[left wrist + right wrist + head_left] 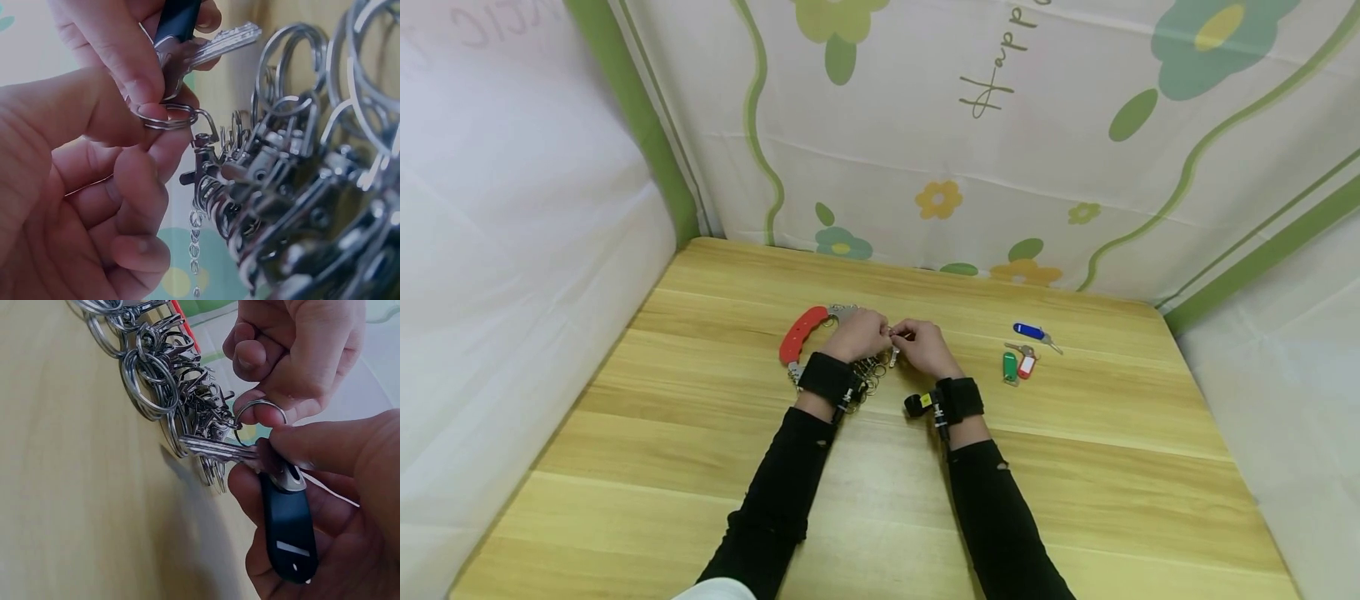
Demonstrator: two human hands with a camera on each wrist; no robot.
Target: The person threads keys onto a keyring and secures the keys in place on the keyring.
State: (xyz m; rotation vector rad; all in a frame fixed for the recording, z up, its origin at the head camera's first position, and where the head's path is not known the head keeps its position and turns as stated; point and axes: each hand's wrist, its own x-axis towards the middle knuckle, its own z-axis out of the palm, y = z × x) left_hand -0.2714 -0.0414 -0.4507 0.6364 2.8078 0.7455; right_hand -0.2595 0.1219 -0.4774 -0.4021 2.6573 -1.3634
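In the head view my left hand [861, 335] and right hand [925, 346] meet fingertip to fingertip above the table. Between left thumb and fingers I pinch a split ring [167, 122], which hangs from a small snap hook [203, 147]. My right hand pinches a silver key [215, 449] by its head, at that ring; a dark key tag [289, 528] lies along its fingers. Whether the key is threaded on the ring, I cannot tell. Beside the left hand lies a key holder with a red handle [803, 333], carrying several snap hooks and rings.
Right of my hands, a blue tag [1028, 331], a green tag [1010, 367] and a red tag [1027, 367] lie with keys on the wooden table [1075, 500]. Patterned white cloth [880, 150] stands along the table's back edge, and plain white cloth at the left.
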